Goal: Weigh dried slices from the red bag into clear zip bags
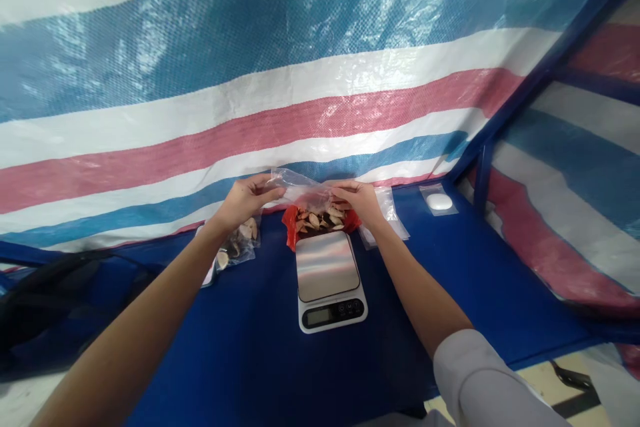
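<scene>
A clear plastic bag [303, 188] is stretched between my two hands. My left hand [246, 200] pinches its left end, and my right hand [358, 200] grips the right end. Just below the bag lies a red plastic bag [291, 227], spread open with dried, pale brown slices [320, 219] in it. In front of that stands a white kitchen scale [330, 280] with a bare steel plate; I cannot read anything on its display. Under my left wrist rests a clear bag of slices [240, 243].
More clear plastic bags [387, 217] lie behind my right forearm. A white rounded object [439, 201] sits on a small clear bag at the right. A phone-like object [209, 275] is partly hidden by my left arm. Striped sheeting [250, 127] rises behind the blue table [465, 293].
</scene>
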### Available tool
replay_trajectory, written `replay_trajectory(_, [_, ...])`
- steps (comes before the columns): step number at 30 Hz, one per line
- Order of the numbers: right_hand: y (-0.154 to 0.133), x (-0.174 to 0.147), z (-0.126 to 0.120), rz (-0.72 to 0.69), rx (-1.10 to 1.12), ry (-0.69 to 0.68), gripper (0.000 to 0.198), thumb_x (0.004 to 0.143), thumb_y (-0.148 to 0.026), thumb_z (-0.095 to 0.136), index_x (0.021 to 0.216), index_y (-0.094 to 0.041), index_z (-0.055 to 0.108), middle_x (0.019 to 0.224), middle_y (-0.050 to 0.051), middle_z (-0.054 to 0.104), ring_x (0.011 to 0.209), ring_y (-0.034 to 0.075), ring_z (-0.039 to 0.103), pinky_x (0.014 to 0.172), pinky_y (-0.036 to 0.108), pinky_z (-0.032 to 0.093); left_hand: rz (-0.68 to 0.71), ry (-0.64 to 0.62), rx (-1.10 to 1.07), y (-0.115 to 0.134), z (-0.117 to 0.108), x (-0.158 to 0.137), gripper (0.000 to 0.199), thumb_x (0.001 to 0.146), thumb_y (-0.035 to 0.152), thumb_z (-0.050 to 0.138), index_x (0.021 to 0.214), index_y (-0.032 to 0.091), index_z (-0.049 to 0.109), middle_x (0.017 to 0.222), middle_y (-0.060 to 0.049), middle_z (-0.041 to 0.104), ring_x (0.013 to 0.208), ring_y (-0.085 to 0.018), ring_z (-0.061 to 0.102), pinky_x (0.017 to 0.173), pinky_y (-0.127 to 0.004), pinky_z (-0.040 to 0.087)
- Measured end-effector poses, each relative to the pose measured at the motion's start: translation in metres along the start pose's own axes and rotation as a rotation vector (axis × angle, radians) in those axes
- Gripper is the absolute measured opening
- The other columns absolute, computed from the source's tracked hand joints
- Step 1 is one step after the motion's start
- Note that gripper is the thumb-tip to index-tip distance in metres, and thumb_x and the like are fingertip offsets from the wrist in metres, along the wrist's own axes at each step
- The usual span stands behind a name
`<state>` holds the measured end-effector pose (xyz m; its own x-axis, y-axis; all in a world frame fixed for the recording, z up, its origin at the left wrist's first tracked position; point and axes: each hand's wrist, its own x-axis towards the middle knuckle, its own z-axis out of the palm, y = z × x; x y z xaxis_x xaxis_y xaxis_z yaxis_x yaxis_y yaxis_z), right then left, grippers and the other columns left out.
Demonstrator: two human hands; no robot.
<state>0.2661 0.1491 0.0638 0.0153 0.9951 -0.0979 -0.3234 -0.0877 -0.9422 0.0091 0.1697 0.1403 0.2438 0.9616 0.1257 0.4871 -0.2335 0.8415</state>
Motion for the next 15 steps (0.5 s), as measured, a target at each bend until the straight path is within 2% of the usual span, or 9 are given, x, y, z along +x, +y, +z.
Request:
replay_trajectory(2, [-0.006, -0.005, 0.002, -0.012, -0.052, -0.013, 0.029, 0.065, -0.036, 0.082, 0.088, -0.019, 0.079, 0.079, 0.003, 0.076, 0.073, 0.016, 0.07, 0.066, 0.027, 0.059, 0.005, -0.023, -0.021, 0.0, 0.001, -0.009, 0.05, 0.067, 0.062, 0.08, 0.097, 0.022, 0.079, 0.092, -0.007, 0.078, 0.079, -0.023, 0.069, 0.069, -0.03, 0.054])
replay_trajectory(5, [-0.015, -0.017, 0.003, -0.058, -0.134, -0.042, 0.034, 0.068, -0.04, 0.081, 0.094, -0.019, 0.08, 0.085, 0.004, 0.078, 0.079, 0.018, 0.071, 0.071, 0.029, 0.06, 0.018, 0.022, 0.003, -0.002, 0.008, -0.023, 0.045, 0.072, 0.063, 0.076, 0.084, 0.019, 0.078, 0.082, -0.005, 0.076, 0.074, -0.021, 0.067, 0.066, -0.028, 0.052])
replay_trajectory(8, [-0.019, -0.03, 0.002, -0.125, -0.154, -0.026, 0.036, 0.067, -0.043, 0.082, 0.095, -0.02, 0.08, 0.094, 0.005, 0.079, 0.088, 0.02, 0.072, 0.08, 0.032, 0.06, -0.005, 0.125, -0.102, -0.007, 0.02, -0.039, 0.043, 0.073, 0.061, 0.075, 0.076, 0.018, 0.075, 0.073, -0.003, 0.073, 0.068, -0.019, 0.065, 0.062, -0.027, 0.05])
replay_trajectory(12, [-0.011, -0.043, 0.001, -0.163, -0.118, 0.044, 0.04, 0.062, -0.045, 0.087, 0.091, -0.019, 0.079, 0.087, 0.005, 0.078, 0.082, 0.021, 0.073, 0.082, 0.036, 0.061, -0.049, 0.28, -0.271, -0.016, 0.037, -0.059, 0.04, 0.074, 0.057, 0.076, 0.074, 0.017, 0.071, 0.075, -0.003, 0.072, 0.071, -0.018, 0.064, 0.063, -0.026, 0.05])
replay_trajectory(15, [-0.004, -0.05, 0.003, -0.181, -0.12, 0.064, 0.045, 0.061, -0.048, 0.088, 0.093, -0.018, 0.078, 0.089, 0.006, 0.078, 0.085, 0.022, 0.074, 0.085, 0.039, 0.061, -0.056, 0.373, -0.356, -0.025, 0.05, -0.071, 0.041, 0.074, 0.057, 0.074, 0.078, 0.017, 0.07, 0.078, -0.003, 0.072, 0.076, -0.017, 0.065, 0.067, -0.026, 0.051])
